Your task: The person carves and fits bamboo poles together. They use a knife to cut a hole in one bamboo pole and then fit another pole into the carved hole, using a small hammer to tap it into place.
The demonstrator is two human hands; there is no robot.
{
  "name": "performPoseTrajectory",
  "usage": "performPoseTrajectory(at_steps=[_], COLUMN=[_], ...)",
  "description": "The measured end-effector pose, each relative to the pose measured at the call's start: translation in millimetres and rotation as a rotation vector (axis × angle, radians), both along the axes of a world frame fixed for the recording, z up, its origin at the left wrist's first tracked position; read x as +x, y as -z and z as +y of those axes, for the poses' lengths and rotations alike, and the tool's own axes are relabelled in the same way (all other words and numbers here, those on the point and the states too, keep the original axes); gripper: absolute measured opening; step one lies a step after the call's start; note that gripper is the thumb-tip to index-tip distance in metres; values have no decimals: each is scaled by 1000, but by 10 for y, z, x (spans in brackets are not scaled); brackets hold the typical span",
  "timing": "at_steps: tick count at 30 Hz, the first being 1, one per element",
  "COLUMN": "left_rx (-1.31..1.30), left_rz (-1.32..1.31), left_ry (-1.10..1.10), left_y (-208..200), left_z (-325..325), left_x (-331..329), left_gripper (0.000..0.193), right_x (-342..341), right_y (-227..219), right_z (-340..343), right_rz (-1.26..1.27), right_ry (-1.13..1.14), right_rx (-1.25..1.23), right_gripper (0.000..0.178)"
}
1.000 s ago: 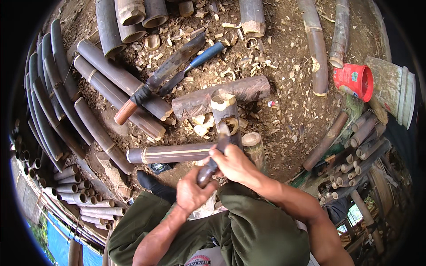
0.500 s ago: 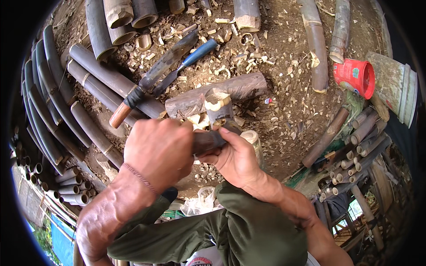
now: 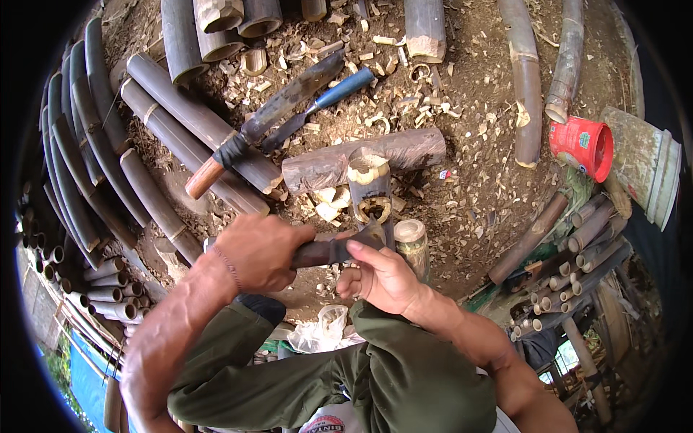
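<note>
My left hand [image 3: 263, 252] is closed round the dark handle [image 3: 312, 255] of a knife. The thumb of my right hand [image 3: 386, 278] presses on the knife near where handle meets blade [image 3: 367, 237], its fingers curled below. The short blade points at a bamboo piece [image 3: 369, 191] just beyond my hands, which has pale chipped edges and a hole cut in its near side. Whether the tip touches it I cannot tell. That piece rests against a dark log [image 3: 419, 148] lying crosswise. Beside my right hand stands a short bamboo tube [image 3: 411, 242].
A large wood-handled knife [image 3: 238, 148] and a blue-handled blade [image 3: 339, 90] lie beyond the log, among scattered chips. Long bamboo poles [image 3: 162, 206] line the left. At the right are a red bucket [image 3: 577, 144], a whitish bucket [image 3: 642, 162] and stacked bamboo [image 3: 577, 270].
Both hands have drawn the knife back from the bamboo piece, uncovering the cut hole. My right fingers have loosened a little beneath it. The whole view has shifted slightly.
</note>
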State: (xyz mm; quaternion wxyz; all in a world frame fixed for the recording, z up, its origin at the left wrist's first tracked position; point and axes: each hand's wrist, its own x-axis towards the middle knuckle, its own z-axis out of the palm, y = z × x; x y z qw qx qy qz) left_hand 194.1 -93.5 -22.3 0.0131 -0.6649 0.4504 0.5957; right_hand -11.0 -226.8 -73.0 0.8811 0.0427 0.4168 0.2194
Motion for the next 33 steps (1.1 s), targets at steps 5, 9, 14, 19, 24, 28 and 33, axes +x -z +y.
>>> performPoseTrajectory(at_steps=[5, 9, 14, 19, 24, 28, 33], left_rx=[-19, -67, 69, -56, -259, -214, -21], left_rz=[78, 71, 181, 176, -231, -324, 69], left_ry=[-521, -871, -1178, -1286, -557, -95, -217], left_y=[321, 418, 328, 399, 231, -35, 193], left_z=[560, 434, 14, -155, 381, 377, 413], left_x=[-974, -1733, -2118, -2415, -1580, -694, -737], left_gripper=[40, 44, 50, 55, 33, 20, 40], right_x=[11, -155, -227, -150, -316, -188, -183], right_y=[-97, -41, -36, -81, -17, 110, 15], right_z=[-23, -63, -120, -114, -16, 114, -11], right_rz=[107, 40, -9, 29, -64, -38, -15], right_ry=[-482, -697, -901, -968, -386, -138, -316], right_rx=[-503, -863, -1234, -1358, -757, -123, -371], right_gripper=[31, 29, 26, 23, 20, 31, 26])
